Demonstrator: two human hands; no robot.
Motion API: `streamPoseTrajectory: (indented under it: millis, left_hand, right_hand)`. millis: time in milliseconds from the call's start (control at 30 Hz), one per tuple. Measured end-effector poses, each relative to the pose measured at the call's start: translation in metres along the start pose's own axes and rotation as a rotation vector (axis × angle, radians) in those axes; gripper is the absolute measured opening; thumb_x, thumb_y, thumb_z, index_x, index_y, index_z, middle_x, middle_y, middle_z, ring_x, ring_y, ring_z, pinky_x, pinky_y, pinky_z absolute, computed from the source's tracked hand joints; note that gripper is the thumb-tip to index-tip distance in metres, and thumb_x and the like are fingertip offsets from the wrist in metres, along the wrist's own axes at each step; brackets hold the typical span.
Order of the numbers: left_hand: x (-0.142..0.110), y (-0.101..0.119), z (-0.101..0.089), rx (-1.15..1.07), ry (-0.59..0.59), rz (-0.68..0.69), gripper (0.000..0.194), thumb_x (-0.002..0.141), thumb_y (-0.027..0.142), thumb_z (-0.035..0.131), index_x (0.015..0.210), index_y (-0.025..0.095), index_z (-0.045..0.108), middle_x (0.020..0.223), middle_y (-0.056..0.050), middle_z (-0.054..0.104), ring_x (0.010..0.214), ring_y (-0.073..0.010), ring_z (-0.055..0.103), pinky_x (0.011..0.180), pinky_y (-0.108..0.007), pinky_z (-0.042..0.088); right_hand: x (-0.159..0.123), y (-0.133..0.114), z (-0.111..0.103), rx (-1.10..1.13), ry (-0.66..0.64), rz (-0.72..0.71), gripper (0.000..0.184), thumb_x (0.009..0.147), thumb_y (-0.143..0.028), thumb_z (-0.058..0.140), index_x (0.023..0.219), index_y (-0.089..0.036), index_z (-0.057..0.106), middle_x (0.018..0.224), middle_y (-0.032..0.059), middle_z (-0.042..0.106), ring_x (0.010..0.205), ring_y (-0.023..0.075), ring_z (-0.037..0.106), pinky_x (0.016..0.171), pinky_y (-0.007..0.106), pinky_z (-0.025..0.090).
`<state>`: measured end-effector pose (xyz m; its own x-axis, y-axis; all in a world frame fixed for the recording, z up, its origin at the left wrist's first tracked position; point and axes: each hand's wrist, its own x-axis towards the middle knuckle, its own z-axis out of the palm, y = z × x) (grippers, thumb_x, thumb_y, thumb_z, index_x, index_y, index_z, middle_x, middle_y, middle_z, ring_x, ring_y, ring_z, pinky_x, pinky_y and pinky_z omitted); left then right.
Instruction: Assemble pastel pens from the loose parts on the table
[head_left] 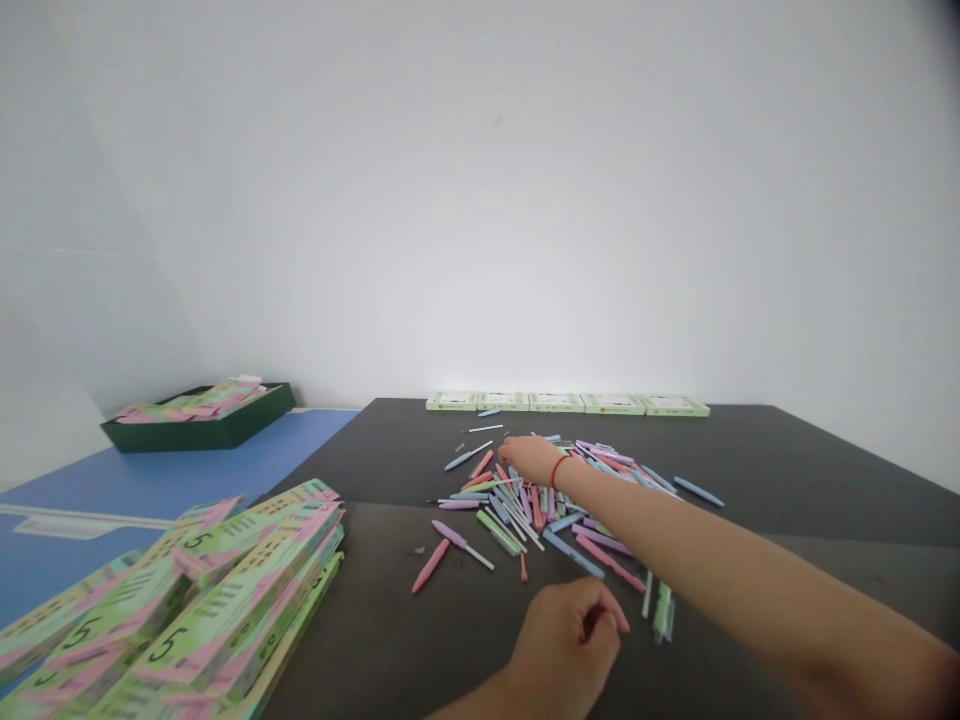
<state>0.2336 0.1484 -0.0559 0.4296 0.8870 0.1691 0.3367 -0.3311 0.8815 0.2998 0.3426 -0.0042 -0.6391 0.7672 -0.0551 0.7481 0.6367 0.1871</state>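
Observation:
My right hand (531, 459), with a red cord at the wrist, reaches over the far left part of a loose pile of pen parts (536, 505). Its fingers are bent together and point down; whatever they may hold is hidden. Nearer to me, my left hand (566, 640) is curled closed above the black table, with nothing showing in it. The pile mixes pink, purple, blue and green pen barrels with thin white refills. Just left of it, a purple pen barrel with a white refill (461, 543) touches a pink pen barrel (430, 567).
Flat green-and-white boxes (555, 402) line the black table's far edge. At the left, stacked green-and-pink packs (225, 600) lean together. Behind them, a dark green tray (172, 434) holding similar packs stands on a blue surface (307, 432). A white wall rises behind.

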Motion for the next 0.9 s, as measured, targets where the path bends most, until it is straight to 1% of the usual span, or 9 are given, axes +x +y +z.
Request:
streamPoseTrajectory:
  millis: [233,333,433,533,600,667,733,800,900]
  left_hand:
    - [0.001,0.001,-0.001,-0.021,-0.007,-0.031,0.026,0.072,0.008,0.042,0.073,0.017,0.066,0.05,0.006,0.041,0.046,-0.0086,0.037,0.045,-0.021,0.023]
    - [0.002,0.003,-0.001,-0.045,-0.017,-0.05,0.026,0.071,0.007,0.042,0.072,0.016,0.066,0.05,0.006,0.042,0.045,-0.0085,0.036,0.045,-0.021,0.023]
    - [0.002,0.0,0.0,-0.076,0.001,-0.044,0.025,0.071,0.006,0.042,0.072,0.016,0.065,0.05,0.006,0.041,0.046,-0.0085,0.036,0.046,-0.021,0.024]
    - [0.002,-0.006,0.002,-0.172,0.018,-0.052,0.023,0.072,0.006,0.041,0.076,0.017,0.061,0.051,0.007,0.039,0.047,-0.0084,0.035,0.046,-0.021,0.023]
    - [0.004,-0.009,0.004,-0.291,0.033,-0.058,0.021,0.072,0.006,0.041,0.081,0.018,0.057,0.052,0.008,0.039,0.047,-0.008,0.034,0.046,-0.02,0.024]
    - [0.008,-0.012,0.004,-0.434,0.093,-0.07,0.017,0.074,0.008,0.041,0.084,0.019,0.05,0.054,0.008,0.04,0.046,-0.0071,0.033,0.045,-0.018,0.025]
    - [0.013,-0.014,0.002,-0.58,0.178,-0.111,0.011,0.077,0.013,0.042,0.085,0.02,0.044,0.056,0.009,0.041,0.043,-0.006,0.031,0.041,-0.017,0.024]
    - [0.018,-0.015,-0.001,-0.695,0.247,-0.161,0.008,0.08,0.021,0.043,0.087,0.021,0.039,0.059,0.009,0.043,0.039,-0.005,0.028,0.036,-0.016,0.021]
    - [0.021,-0.015,-0.005,-0.775,0.295,-0.138,0.021,0.08,0.032,0.048,0.095,0.021,0.039,0.06,0.009,0.044,0.038,-0.0048,0.028,0.033,-0.015,0.021]
  right_hand:
    - [0.033,-0.027,0.002,0.103,-0.005,-0.078,0.028,0.09,-0.031,0.053,0.115,-0.017,0.055,0.116,0.0077,0.057,0.097,0.0201,0.059,0.081,0.041,0.05]
    - [0.036,-0.034,0.003,0.174,0.012,-0.075,0.028,0.09,-0.032,0.053,0.114,-0.017,0.055,0.115,0.0073,0.057,0.096,0.0198,0.059,0.082,0.041,0.05]
    - [0.029,-0.031,0.0,0.274,0.059,-0.017,0.023,0.089,-0.033,0.053,0.102,-0.015,0.06,0.105,0.0079,0.062,0.092,0.0197,0.059,0.08,0.038,0.049]
    - [0.007,-0.023,-0.006,0.419,0.128,0.055,0.028,0.09,-0.038,0.049,0.085,-0.014,0.063,0.085,0.0091,0.066,0.079,0.0188,0.06,0.07,0.031,0.046]
    - [-0.017,-0.018,-0.009,0.536,0.151,0.08,0.031,0.09,-0.04,0.045,0.081,-0.015,0.062,0.077,0.006,0.066,0.069,0.0153,0.058,0.06,0.025,0.043]
    - [-0.048,-0.014,-0.01,0.659,0.133,0.091,0.028,0.089,-0.038,0.046,0.079,-0.016,0.06,0.067,0.0017,0.062,0.057,0.0113,0.054,0.05,0.021,0.039]
    - [-0.08,-0.012,-0.009,0.777,0.098,0.092,0.029,0.09,-0.037,0.04,0.08,-0.016,0.059,0.059,-0.0018,0.057,0.047,0.0084,0.047,0.042,0.018,0.034]
    - [-0.109,-0.012,-0.006,0.884,0.071,0.094,0.028,0.09,-0.038,0.04,0.084,-0.017,0.058,0.059,-0.0044,0.053,0.042,0.0065,0.041,0.039,0.017,0.032]
    - [-0.144,-0.016,-0.001,1.176,0.04,0.125,0.026,0.087,-0.04,0.045,0.091,-0.018,0.057,0.056,-0.0072,0.047,0.039,0.006,0.038,0.036,0.016,0.03]
